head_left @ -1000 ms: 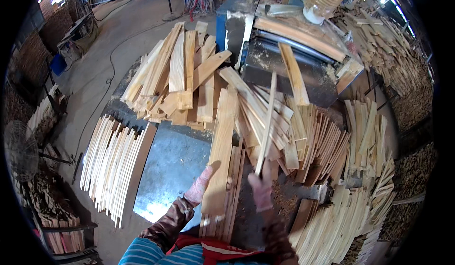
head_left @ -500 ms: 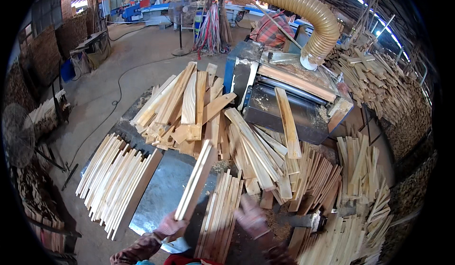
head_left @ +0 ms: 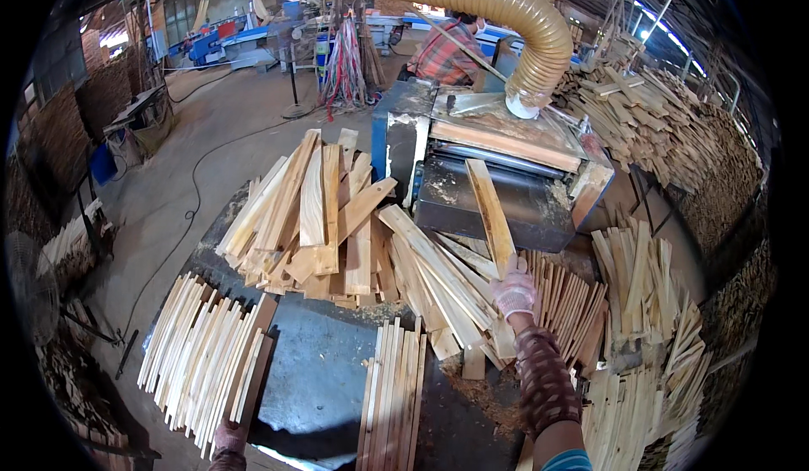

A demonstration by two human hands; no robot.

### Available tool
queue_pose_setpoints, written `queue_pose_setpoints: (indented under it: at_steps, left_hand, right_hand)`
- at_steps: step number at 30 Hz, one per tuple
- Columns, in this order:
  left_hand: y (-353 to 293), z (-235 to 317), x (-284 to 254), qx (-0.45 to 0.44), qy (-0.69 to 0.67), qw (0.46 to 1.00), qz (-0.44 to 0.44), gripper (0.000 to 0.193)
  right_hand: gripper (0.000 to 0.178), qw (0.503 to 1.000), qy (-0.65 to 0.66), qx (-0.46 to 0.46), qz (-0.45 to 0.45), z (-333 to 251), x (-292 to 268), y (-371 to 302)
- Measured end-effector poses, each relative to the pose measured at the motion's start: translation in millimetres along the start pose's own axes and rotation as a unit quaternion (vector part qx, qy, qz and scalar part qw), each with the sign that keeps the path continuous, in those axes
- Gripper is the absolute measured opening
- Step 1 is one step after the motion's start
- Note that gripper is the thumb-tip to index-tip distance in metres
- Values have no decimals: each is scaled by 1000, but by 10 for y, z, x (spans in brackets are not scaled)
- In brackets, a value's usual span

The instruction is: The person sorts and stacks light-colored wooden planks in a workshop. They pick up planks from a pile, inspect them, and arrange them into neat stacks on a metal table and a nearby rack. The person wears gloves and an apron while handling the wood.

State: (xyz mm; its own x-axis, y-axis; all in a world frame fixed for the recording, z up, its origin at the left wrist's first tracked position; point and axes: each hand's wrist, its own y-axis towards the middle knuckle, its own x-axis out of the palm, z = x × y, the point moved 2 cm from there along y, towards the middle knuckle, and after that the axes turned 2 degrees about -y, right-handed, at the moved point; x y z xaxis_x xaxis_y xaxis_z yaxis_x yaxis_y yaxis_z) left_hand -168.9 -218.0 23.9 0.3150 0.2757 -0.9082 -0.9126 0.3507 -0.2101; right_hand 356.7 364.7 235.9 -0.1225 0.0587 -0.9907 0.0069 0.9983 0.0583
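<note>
My right hand (head_left: 516, 291), in a light pinkish glove, reaches forward and grips the near end of a wooden board (head_left: 490, 210). The board's far end rests on the dark bed of a planer (head_left: 497, 189). At the lower left my gloved left hand (head_left: 228, 439) is closed at the near ends of wooden slats (head_left: 250, 378), on the right side of a row of slats (head_left: 190, 353) standing on edge. Its fingers are partly hidden. A loose pile of boards (head_left: 312, 210) lies between the row and the planer.
Another bundle of slats (head_left: 393, 387) lies on the dark metal table (head_left: 312, 361). Stacked slats (head_left: 569, 302) stand right of my forearm. A ribbed yellow hose (head_left: 539, 41) runs from the planer. Behind it a person in a checked shirt (head_left: 442, 54) bends. A large wood heap (head_left: 666, 125) fills the right.
My left hand has carried its slats left and down to the row's right side. My right hand has moved forward onto the board's end. The view has shifted slightly.
</note>
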Motion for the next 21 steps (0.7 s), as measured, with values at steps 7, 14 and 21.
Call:
queue_pose_setpoints:
  at_steps: [7,14,21]
  left_hand:
    - [-91,111,-82,17,17,989,143,30]
    - [19,218,8,1,225,973,46,83]
    - [80,302,-52,93,180,978,57,69]
  right_hand:
    - [96,997,71,-4,-23,-83,406,-876]
    - [104,995,96,4,-28,448,1259,-2880]
    - [70,969,170,102,-151,753,1565,-3658]
